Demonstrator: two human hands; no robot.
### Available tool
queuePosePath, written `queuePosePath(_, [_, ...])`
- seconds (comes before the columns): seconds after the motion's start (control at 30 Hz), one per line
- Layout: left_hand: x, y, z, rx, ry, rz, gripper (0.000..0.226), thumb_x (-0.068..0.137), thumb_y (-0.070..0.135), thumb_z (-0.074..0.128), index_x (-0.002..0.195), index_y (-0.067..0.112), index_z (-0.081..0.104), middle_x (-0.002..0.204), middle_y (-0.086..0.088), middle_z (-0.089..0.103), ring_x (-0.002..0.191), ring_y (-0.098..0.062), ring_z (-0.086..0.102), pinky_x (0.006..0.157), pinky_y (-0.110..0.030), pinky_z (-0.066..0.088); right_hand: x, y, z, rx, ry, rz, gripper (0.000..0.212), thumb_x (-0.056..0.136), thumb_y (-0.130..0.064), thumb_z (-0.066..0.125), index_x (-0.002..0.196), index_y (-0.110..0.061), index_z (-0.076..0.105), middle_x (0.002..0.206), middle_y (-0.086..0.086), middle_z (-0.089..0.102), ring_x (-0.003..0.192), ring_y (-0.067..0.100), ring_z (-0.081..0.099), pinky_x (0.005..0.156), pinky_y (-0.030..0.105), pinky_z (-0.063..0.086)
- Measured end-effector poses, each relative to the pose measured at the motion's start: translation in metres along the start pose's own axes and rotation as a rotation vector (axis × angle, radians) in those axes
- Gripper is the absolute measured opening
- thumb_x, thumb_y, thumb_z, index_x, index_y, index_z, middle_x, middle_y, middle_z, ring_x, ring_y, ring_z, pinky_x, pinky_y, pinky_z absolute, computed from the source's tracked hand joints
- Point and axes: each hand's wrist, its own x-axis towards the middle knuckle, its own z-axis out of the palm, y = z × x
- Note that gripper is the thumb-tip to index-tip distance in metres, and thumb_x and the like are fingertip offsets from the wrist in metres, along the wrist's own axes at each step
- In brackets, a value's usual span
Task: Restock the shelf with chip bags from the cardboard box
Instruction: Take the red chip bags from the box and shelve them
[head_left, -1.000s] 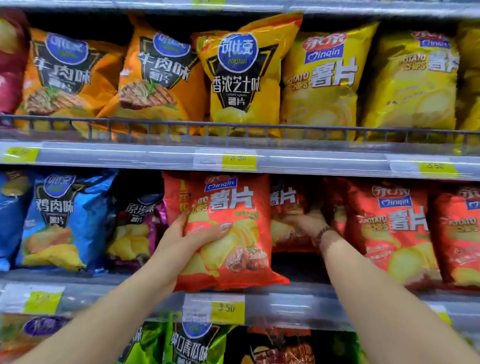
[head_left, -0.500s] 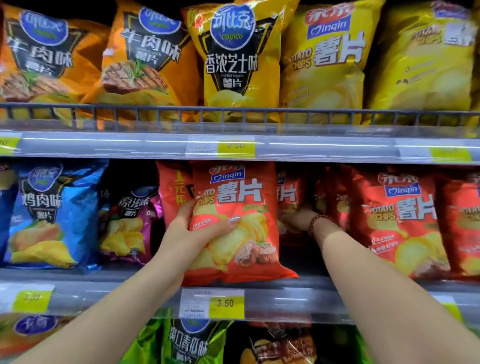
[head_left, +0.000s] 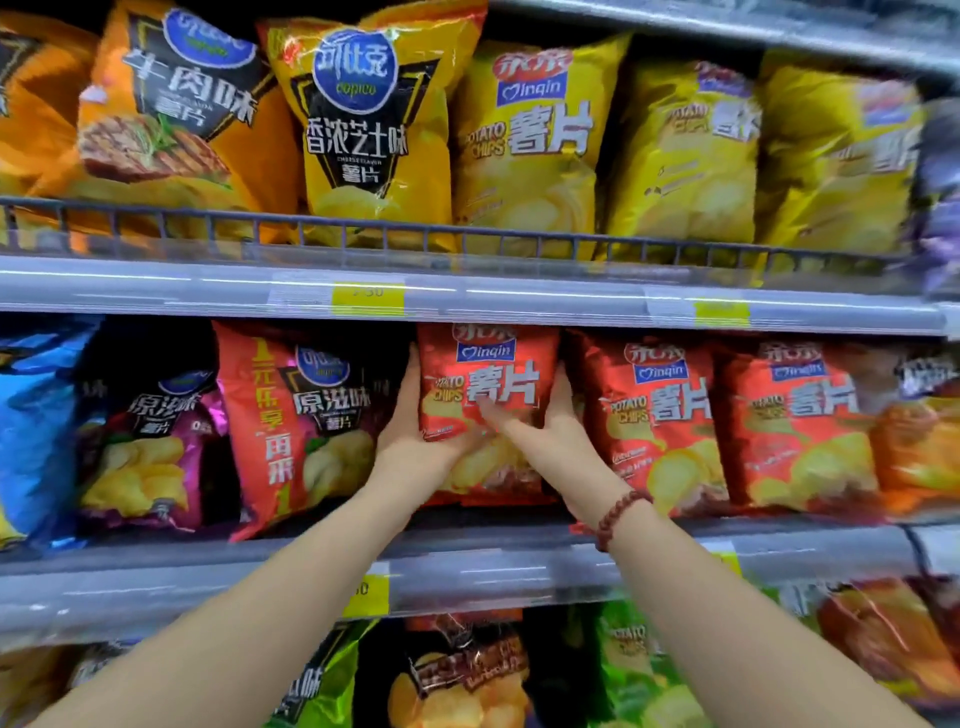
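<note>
Both hands hold a red Qinqin chip bag (head_left: 488, 384) upright on the middle shelf (head_left: 156, 571), set back from its front edge and about midway along the visible stretch. The left hand (head_left: 410, 436) wraps the bag's left edge, its fingers running up the side. The right hand (head_left: 550, 431) clasps the right edge with its thumb laid across the front. A red bead bracelet (head_left: 621, 512) sits on the right wrist. The bag stands between an orange-red Copico bag (head_left: 301, 415) on its left and a matching red Qinqin bag (head_left: 660, 415) just beside it on the right. Yellow chip bags (head_left: 530, 145) line the upper shelf behind a wire rail (head_left: 208, 221).
</note>
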Motion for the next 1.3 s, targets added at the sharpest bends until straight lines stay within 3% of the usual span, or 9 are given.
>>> queuePosePath(0.13, [0.013,-0.006,0.016,0.178,-0.098,-0.018,0.102,0.072,0.038,0.073,0.15,0.041,0.008,0.131,0.001,0.06,0.118,-0.021,0.058,0.103,-0.036,0.045,0.014,0.016,0.001,-0.207,0.004,-0.069,0.132,0.048,-0.058,0.081,0.144,-0.048,-0.009,0.142,0.001,0.042,0.129,0.019,0.046,0.105,0.046,0.044])
queuePosePath(0.27, [0.023,-0.017,0.008,0.268,-0.221,-0.063,0.105,0.073,0.037,0.072,0.151,0.039,0.002,0.133,-0.002,0.058,0.119,-0.021,0.056,0.099,-0.031,0.045,0.034,0.022,0.006,-0.288,-0.016,-0.048,0.145,0.039,-0.063,0.08,0.142,-0.047,-0.019,0.148,0.002,0.032,0.136,0.019,0.036,0.112,0.044,0.036])
queuePosePath(0.5, [0.045,-0.032,-0.004,0.231,-0.343,-0.224,0.103,0.072,0.041,0.078,0.148,0.046,0.008,0.127,0.009,0.059,0.116,-0.013,0.056,0.095,-0.025,0.043,0.051,0.031,0.016,-0.368,-0.042,0.035,0.148,0.032,-0.079,0.075,0.146,-0.042,-0.012,0.14,0.005,0.047,0.124,0.02,0.052,0.107,0.039,0.043])
queuePosePath(0.57, [0.052,-0.032,-0.003,0.2,-0.356,-0.233,0.103,0.077,0.034,0.077,0.149,0.043,0.004,0.122,0.012,0.057,0.11,-0.007,0.055,0.088,-0.018,0.042,0.056,0.025,0.014,-0.386,-0.072,0.049,0.141,0.042,-0.073,0.077,0.149,-0.036,-0.007,0.136,-0.003,0.052,0.124,0.016,0.051,0.108,0.033,0.041])
queuePosePath(0.67, [0.06,-0.031,0.0,0.159,-0.39,-0.256,0.085,0.083,0.022,0.073,0.144,0.039,0.016,0.109,0.016,0.057,0.091,0.006,0.054,0.073,-0.008,0.041,0.062,0.018,0.008,-0.339,-0.16,0.114,0.102,0.058,-0.054,0.083,0.142,-0.027,0.034,0.126,-0.011,0.06,0.112,0.007,0.056,0.1,0.022,0.042])
queuePosePath(0.77, [0.067,-0.04,-0.001,0.145,-0.415,-0.318,0.094,0.082,0.027,0.074,0.148,0.038,0.009,0.124,0.01,0.058,0.108,-0.006,0.054,0.085,-0.025,0.041,0.064,0.022,0.011,-0.294,-0.182,0.156,0.069,0.057,-0.047,0.087,0.117,-0.028,0.059,0.118,-0.006,0.068,0.104,0.007,0.062,0.098,0.025,0.047])
queuePosePath(0.97, [0.07,-0.054,-0.002,0.117,-0.431,-0.342,0.11,0.081,0.027,0.075,0.142,0.049,-0.014,0.128,0.016,0.05,0.113,-0.006,0.048,0.092,-0.026,0.037,0.061,0.035,0.016,-0.17,-0.123,0.093,0.118,0.053,-0.039,0.09,0.141,-0.042,0.012,0.119,-0.012,0.06,0.111,0.008,0.058,0.103,0.028,0.044])
queuePosePath(1.17, [0.056,-0.034,-0.006,0.24,-0.418,-0.366,0.119,0.076,0.04,0.077,0.149,0.039,-0.016,0.127,0.016,0.046,0.113,-0.011,0.044,0.092,-0.033,0.037,0.051,0.017,0.01,-0.206,-0.144,0.192,0.111,0.062,-0.034,0.088,0.146,-0.025,0.017,0.121,-0.006,0.056,0.108,0.011,0.054,0.099,0.023,0.04])
queuePosePath(1.3, [0.046,-0.017,-0.015,0.239,-0.352,-0.386,0.112,0.069,0.042,0.082,0.152,0.034,0.006,0.148,0.004,0.042,0.13,-0.02,0.045,0.098,-0.034,0.039,0.044,0.004,0.003,-0.14,-0.084,0.212,0.113,0.068,-0.037,0.083,0.151,-0.025,0.008,0.142,-0.007,0.042,0.13,0.014,0.042,0.108,0.028,0.029])
